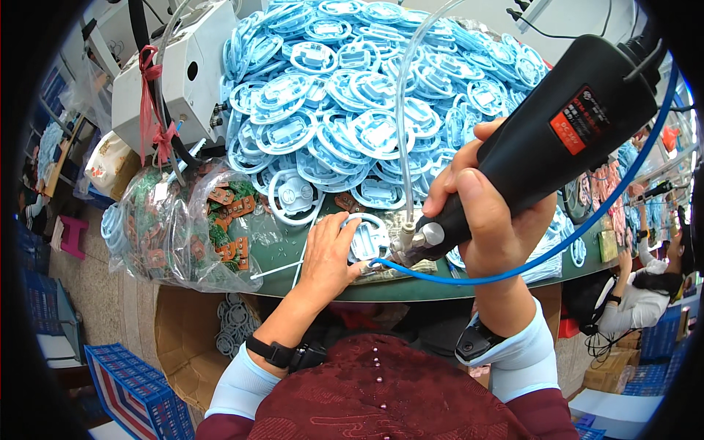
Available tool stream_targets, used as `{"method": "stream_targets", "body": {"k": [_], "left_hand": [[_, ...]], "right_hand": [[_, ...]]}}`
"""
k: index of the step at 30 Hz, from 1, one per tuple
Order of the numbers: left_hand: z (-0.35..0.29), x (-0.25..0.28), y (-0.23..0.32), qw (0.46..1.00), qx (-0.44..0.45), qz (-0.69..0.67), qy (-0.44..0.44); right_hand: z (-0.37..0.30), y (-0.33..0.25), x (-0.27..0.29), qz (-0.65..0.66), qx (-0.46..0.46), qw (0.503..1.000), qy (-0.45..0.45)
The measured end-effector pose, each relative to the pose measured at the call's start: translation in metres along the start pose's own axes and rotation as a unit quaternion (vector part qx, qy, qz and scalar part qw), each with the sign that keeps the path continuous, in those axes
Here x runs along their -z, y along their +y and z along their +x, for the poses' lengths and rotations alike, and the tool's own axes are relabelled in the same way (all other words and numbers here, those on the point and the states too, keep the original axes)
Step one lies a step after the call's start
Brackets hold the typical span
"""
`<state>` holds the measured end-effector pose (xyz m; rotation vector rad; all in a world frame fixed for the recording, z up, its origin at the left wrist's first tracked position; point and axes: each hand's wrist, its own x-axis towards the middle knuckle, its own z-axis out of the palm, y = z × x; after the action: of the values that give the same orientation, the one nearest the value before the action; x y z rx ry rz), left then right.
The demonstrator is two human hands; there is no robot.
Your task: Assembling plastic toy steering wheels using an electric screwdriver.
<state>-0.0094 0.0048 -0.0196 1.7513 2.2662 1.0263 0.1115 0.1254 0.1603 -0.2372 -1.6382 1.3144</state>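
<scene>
Fingers and thumb of my left hand [325,254], spread partway, hold the pale-blue oval plastic part [364,240] lying just right of them, nearer than my right hand [495,213], which is wrapped around the black cylindrical power screwdriver [561,121], its long axis slanting down-left toward the part.

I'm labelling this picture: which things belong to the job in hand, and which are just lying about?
Likely the job:
black power tool, in the right hand
blue plastic piece, at the left hand
pile of similar pieces

Seemingly just about:
pink stool
blue crate, lower left
</scene>
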Motion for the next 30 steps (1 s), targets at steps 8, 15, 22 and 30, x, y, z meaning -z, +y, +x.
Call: {"method": "stream_targets", "body": {"k": [8,15,22,30], "left_hand": [[0.000,0.000,0.001,1.000,0.006,0.009,-0.002],[0.001,-0.002,0.001,1.000,0.011,-0.002,0.004],[0.002,-0.001,0.003,1.000,0.024,-0.018,-0.005],[-0.003,-0.003,0.000,1.000,0.016,0.014,-0.006]], "right_hand": [[0.002,0.008,0.000,-0.001,0.017,1.000,-0.015],[0.001,0.009,0.002,-0.075,0.042,0.996,-0.033],[0.010,-0.008,-0.002,-0.070,0.035,0.996,-0.044],[0.027,-0.042,-0.011,-0.101,0.025,0.994,0.019]]}}
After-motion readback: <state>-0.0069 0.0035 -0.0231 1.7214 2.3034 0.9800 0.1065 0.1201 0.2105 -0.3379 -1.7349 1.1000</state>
